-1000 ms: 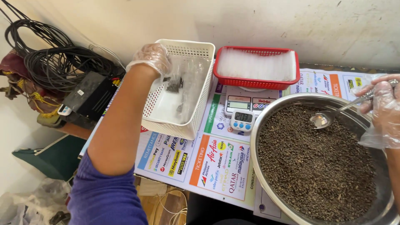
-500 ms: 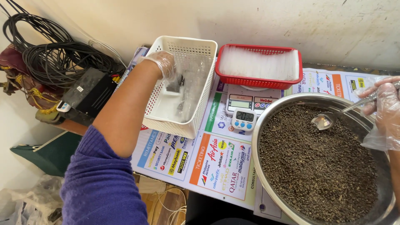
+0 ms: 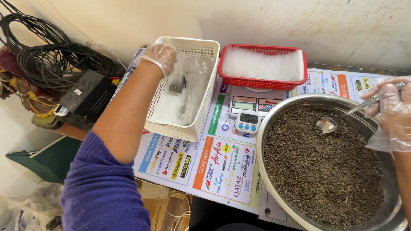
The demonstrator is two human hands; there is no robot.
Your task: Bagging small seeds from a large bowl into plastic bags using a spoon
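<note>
One large round steel bowl (image 3: 274,128) of dark dried grains sat nearest. The gloved right hand (image 3: 387,112) gripped one metal spoon (image 3: 338,121) above the grains. Farther off, the gloved left hand (image 3: 159,57) reached into one white plastic basket (image 3: 205,94), fingers curled over clear packets; its grip could not be made out. One red basket (image 3: 261,81) stood behind.

Metal spoon (image 3: 342,117) over seed-filled steel bowl (image 3: 274,124)

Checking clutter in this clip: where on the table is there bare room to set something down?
The printed mat lies bare in front of the white basket, left of the metal bowl. Another bare strip shows right of the red basket, behind the bowl. It is crowded around the scale and timer, wedged between baskets and bowl.
</note>
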